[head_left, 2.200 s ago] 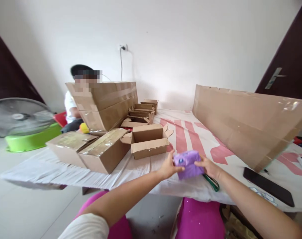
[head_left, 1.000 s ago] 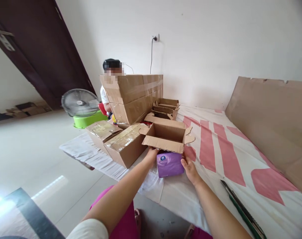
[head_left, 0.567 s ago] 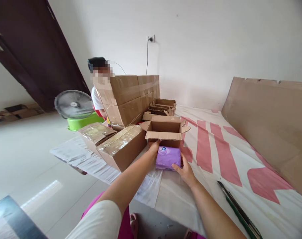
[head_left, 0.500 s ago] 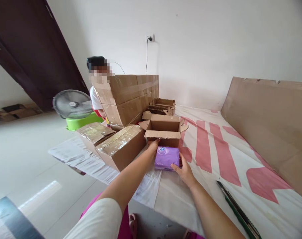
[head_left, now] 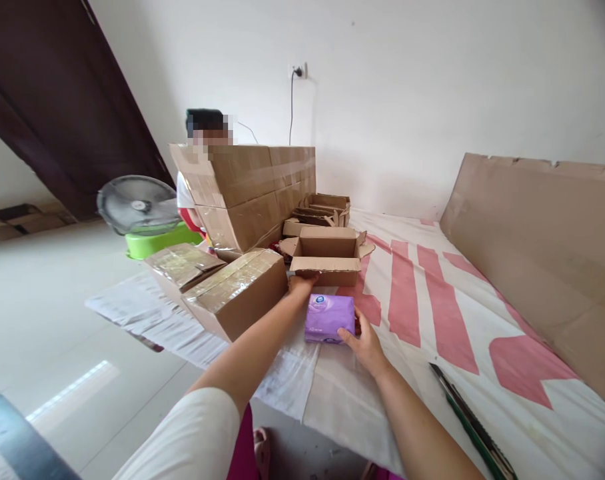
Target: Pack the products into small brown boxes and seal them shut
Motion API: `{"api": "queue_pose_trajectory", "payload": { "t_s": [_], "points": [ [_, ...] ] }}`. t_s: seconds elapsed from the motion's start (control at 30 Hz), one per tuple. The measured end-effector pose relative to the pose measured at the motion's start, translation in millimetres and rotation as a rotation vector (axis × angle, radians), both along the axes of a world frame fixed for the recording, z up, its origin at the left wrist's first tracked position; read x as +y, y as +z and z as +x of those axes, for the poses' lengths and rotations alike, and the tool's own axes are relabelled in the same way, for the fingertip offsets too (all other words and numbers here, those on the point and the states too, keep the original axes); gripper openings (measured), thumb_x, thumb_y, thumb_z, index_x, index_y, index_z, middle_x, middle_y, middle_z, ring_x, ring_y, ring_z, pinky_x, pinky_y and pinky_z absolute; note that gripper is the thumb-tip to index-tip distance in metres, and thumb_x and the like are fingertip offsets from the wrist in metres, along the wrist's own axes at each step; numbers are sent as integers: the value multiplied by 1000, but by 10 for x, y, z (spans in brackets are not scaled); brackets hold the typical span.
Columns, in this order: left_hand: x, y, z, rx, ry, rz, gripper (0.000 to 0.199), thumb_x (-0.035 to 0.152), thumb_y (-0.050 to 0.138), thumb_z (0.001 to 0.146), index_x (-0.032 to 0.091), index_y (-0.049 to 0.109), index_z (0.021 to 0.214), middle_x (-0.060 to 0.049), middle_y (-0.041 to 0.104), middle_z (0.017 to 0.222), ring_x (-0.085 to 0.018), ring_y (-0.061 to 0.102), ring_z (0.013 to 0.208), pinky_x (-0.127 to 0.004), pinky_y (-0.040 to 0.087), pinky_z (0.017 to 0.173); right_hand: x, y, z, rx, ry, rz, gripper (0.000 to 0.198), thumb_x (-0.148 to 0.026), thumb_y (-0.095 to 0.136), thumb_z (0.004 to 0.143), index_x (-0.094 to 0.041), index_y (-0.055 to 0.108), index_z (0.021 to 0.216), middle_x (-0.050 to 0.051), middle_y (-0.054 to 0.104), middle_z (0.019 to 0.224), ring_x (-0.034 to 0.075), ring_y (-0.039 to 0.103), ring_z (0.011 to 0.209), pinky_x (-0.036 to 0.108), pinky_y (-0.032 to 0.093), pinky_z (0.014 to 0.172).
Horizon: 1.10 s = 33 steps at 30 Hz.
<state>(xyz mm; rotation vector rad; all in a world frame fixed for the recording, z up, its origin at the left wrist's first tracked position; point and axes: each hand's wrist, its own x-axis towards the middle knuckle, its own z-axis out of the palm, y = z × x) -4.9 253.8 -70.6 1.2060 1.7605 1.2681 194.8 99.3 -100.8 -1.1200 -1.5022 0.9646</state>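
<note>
A purple soft pack, which looks like tissues (head_left: pixel 330 318), is held near the table's front edge. My right hand (head_left: pixel 365 343) grips its right side, thumb in front and the other fingers partly hidden behind it. Just beyond the pack stands an open cardboard box (head_left: pixel 335 277) with its flaps spread; the inside that shows is bare. My left hand (head_left: pixel 301 285) is closed on the near left corner of this box, its fingertips partly hidden under the front flap.
Two taped cardboard boxes (head_left: pixel 247 293) stand left of the open box. A stack of taped boxes (head_left: pixel 252 193) rises behind them, with a person beyond. More open boxes (head_left: pixel 327 203) sit farther back. A green-handled knife (head_left: pixel 472 420) lies at right, near a large cardboard sheet (head_left: pixel 537 247).
The camera view has shifted slightly. My left hand and the open box have drawn a little apart from the purple pack, which stays in my right hand.
</note>
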Motion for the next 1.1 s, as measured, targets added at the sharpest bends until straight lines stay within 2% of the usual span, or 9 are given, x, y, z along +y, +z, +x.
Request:
{"api": "queue_pose_trajectory", "payload": {
  "t_s": [0.1, 0.17, 0.27, 0.4, 0.57, 0.63, 0.77, 0.97, 1.1],
  "points": [
    [-37, -21, 15, 57, 117, -66, 74, 36, 82, 64, 16, 46, 126, -21, 52, 128, -39, 46, 128, -47, 44, 98, -5, 7, 5, -27, -29, 7, 72, -52, 68, 77, -19, 45, 136, 13, 58, 131, 26, 60, 111, 43, 49, 95],
    [-60, -31, 40, 75, 173, -93, 84, 40, 83, 60, 14, 41, 127, -24, 49, 131, -42, 43, 130, -52, 40, 101, -8, 7, 8, -44, -54, 14, 71, -52, 68, 76, -19, 45, 135, 13, 59, 130, 27, 59, 113, 44, 48, 97],
    [-103, -42, 72, 91, 194, -68, 83, 42, 82, 61, 14, 39, 125, -25, 45, 134, -41, 45, 129, -54, 39, 102, -10, 5, 4, -27, -57, 12, 70, -50, 69, 76, -20, 46, 135, 12, 60, 129, 26, 60, 112, 44, 49, 97],
    [-110, -19, 91, 118, 126, 49, 79, 40, 82, 62, 18, 38, 124, -19, 42, 138, -33, 43, 132, -44, 37, 108, -14, 17, -17, 32, -61, 6, 66, -46, 68, 77, -20, 47, 133, 11, 62, 126, 26, 62, 110, 41, 52, 92],
    [73, 46, 1, 44, 53, 122, 118, 40, 91, 47, 24, 23, 141, -18, 7, 157, -34, 5, 148, -43, 17, 118, -18, 31, -18, 15, -75, 1, 64, -47, 67, 77, -20, 49, 132, 11, 64, 124, 27, 62, 110, 41, 53, 91],
    [167, 44, -75, -34, 24, 115, 124, 41, 92, 43, 25, 21, 143, -18, 2, 158, -36, -3, 148, -46, 10, 119, -18, 29, -10, -1, -61, -10, 64, -48, 66, 79, -19, 48, 133, 12, 63, 125, 26, 62, 111, 40, 52, 92],
    [347, 9, -198, -91, -41, 122, 112, 41, 91, 47, 25, 30, 140, -15, 4, 158, -36, 1, 148, -44, 13, 118, -16, 13, -6, -26, -58, -11, 65, -49, 65, 80, -20, 47, 134, 11, 62, 127, 26, 60, 113, 41, 49, 97],
    [619, 5, -189, -129, -169, 137, 69, 37, 84, 60, 17, 56, 119, -14, 16, 156, -33, 27, 141, -35, 31, 112, -14, -18, -17, -42, -74, -33, 62, -49, 64, 80, -21, 48, 133, 11, 62, 124, 27, 61, 111, 40, 51, 93],
    [666, -1, -88, -136, -159, 126, 48, 39, 78, 67, 18, 64, 109, -13, 33, 150, -27, 44, 131, -34, 39, 106, -16, -10, -17, -54, -70, -33, 61, -49, 63, 81, -21, 48, 133, 10, 62, 124, 26, 60, 111, 39, 52, 91]
  ]
}}
